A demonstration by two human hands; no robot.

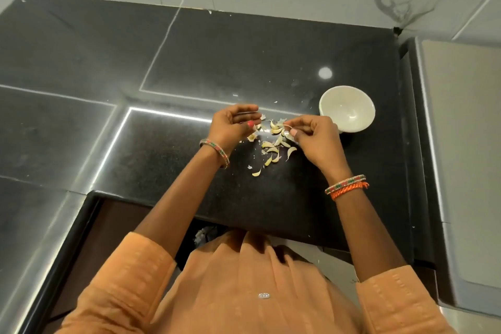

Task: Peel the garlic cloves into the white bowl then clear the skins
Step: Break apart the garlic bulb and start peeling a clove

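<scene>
Right at the middle of the counter, the person's right hand (pixel 314 135) pinches a thin curl of papery skin (pixel 283 125) between thumb and fingertips, with a pale yellowish garlic clove (pixel 275 127) sitting at the end of that strip, between the two hands. The left hand (pixel 233 123) hovers just beside it, fingers curled loosely inward, thumb with a red-painted nail pointing toward the clove; whether it actually holds anything I cannot tell from here. Below the hands lies a loose scatter of cloves and torn pale skins (pixel 271 150) on the black speckled stone countertop (pixel 189 62), some bits trailing toward the near edge. A round white bowl (pixel 364 108) stands on the counter just beyond the right hand, to its right. Both wrists wear beaded bangles, the right one also an orange braided thread (pixel 349 190). The sleeves are orange fabric.
</scene>
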